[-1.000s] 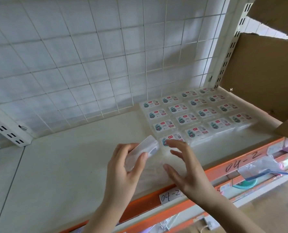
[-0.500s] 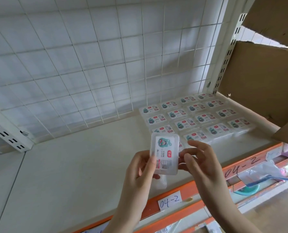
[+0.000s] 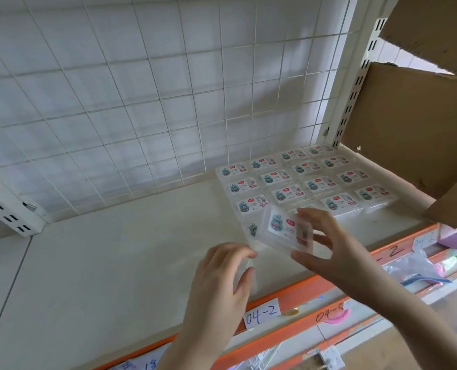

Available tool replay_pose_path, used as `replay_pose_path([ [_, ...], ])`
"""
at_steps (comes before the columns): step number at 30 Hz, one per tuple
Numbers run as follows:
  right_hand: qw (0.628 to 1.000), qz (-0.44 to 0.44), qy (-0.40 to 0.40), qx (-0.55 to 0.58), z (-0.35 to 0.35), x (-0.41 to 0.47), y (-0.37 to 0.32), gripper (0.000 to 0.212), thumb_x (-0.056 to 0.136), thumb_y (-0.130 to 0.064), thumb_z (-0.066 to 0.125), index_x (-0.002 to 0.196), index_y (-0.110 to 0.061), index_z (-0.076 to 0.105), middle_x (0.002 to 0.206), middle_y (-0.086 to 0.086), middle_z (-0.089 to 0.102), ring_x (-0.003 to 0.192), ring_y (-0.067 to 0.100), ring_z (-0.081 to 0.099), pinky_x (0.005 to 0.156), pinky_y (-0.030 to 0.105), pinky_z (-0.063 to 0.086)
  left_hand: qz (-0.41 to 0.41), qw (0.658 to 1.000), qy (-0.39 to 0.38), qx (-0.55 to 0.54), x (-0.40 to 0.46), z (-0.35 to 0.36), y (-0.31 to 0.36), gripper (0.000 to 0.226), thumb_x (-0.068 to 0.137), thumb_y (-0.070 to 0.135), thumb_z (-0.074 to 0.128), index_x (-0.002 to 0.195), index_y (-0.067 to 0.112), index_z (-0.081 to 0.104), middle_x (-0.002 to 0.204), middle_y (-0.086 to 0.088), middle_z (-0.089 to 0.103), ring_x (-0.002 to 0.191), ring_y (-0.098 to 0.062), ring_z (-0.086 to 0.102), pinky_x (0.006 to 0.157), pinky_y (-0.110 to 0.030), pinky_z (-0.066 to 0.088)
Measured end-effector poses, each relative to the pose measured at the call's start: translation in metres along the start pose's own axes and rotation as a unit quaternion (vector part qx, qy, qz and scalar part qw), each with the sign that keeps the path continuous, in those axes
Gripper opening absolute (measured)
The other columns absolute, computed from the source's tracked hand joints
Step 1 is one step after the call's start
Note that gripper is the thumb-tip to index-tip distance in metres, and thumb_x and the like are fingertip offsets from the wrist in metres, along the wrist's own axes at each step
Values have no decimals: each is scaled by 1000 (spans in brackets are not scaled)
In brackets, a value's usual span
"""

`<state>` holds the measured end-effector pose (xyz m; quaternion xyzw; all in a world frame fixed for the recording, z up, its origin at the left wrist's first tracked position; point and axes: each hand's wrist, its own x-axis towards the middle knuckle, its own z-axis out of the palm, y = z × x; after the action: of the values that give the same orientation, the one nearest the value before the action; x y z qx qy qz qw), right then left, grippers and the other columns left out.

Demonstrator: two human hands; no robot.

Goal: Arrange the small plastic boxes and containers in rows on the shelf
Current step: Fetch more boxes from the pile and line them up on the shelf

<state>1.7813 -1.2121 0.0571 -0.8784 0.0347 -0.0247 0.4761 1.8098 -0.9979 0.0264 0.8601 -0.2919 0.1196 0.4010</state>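
My left hand (image 3: 222, 279) curls around something clear and blurred that I can't identify. Right of it, my right hand (image 3: 326, 249) pinches a small labelled box (image 3: 286, 231), tilted above the shelf (image 3: 115, 263), near the rows of boxes (image 3: 302, 180).

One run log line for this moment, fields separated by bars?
right hand: holds clear box | left hand: holds another | shelf: rows at right
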Motion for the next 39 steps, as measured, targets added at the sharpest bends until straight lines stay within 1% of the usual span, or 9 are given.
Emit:
replay_pose_path([
  [4, 995, 21, -92, -30, -16, 5, 18, 70, 75, -16, 77, 117, -55, 37, 118, -42, 36, 123, 2, 45, 101, 34, 47, -52, 997, -29, 42, -9, -12, -25, 61, 68, 33, 81, 121, 32, 51, 109, 35, 39, 115, 6, 37, 97, -13, 31],
  [7, 984, -19, -146, -97, -12, 5, 26, 70, 77, -18, 75, 118, -56, 33, 123, -40, 32, 123, -7, 37, 105, 24, 38, -91, 991, -84, 55, -14, -23, -35, 68, 68, 39, 79, 126, 38, 45, 112, 44, 26, 120, 11, 26, 99, -7, 17],
  [9, 976, -53, -161, -136, -7, 4, 31, 73, 81, -22, 72, 123, -61, 26, 125, -45, 25, 121, -19, 28, 104, 13, 28, -112, 987, -100, 58, -16, -26, -38, 68, 67, 40, 79, 126, 41, 45, 110, 43, 30, 116, 13, 31, 95, -4, 21],
  [12, 974, -83, -146, -152, -2, 2, 38, 73, 84, -20, 69, 125, -63, 26, 130, -47, 22, 119, -29, 20, 98, -2, 18, -120, 989, -65, 49, -23, -26, -45, 62, 66, 31, 83, 115, 48, 48, 111, 40, 43, 108, 17, 38, 89, 1, 26],
  [14, 977, -93, -121, -148, 0, 2, 42, 67, 83, -18, 69, 121, -60, 33, 130, -45, 28, 120, -27, 24, 93, -6, 23, -134, 990, -30, 25, -28, -26, -49, 56, 68, 29, 81, 112, 45, 50, 114, 32, 47, 111, 10, 44, 89, -3, 31],
  [19, 985, -111, -75, -111, 8, 1, 43, 52, 84, -13, 68, 114, -50, 48, 129, -31, 43, 121, -16, 38, 88, -2, 33, -154, 988, -9, -17, -31, -28, -47, 45, 71, 31, 77, 110, 36, 56, 111, 21, 55, 110, 0, 50, 86, -2, 31],
  [29, 985, -121, -34, -119, 19, -1, 46, 46, 86, -15, 66, 117, -44, 48, 134, -32, 36, 118, -14, 41, 89, 1, 37, -157, 987, -18, -32, -30, -28, -48, 42, 69, 53, 68, 107, 38, 56, 110, 25, 54, 110, 1, 50, 85, -2, 31],
  [35, 980, -131, -14, -148, 24, -2, 49, 45, 88, -16, 62, 123, -40, 50, 135, -39, 30, 119, -29, 25, 89, -6, 30, -149, 988, -15, -34, -30, -27, -48, 39, 72, 45, 70, 107, 37, 56, 111, 25, 54, 110, 2, 49, 85, -1, 31],
  [39, 980, -141, -22, -142, 24, -2, 47, 46, 89, -14, 59, 121, -45, 47, 136, -37, 28, 120, -27, 27, 89, -1, 34, -146, 988, -9, -45, -29, -28, -47, 40, 68, 56, 62, 105, 41, 56, 111, 26, 54, 108, 2, 50, 85, -2, 32],
])
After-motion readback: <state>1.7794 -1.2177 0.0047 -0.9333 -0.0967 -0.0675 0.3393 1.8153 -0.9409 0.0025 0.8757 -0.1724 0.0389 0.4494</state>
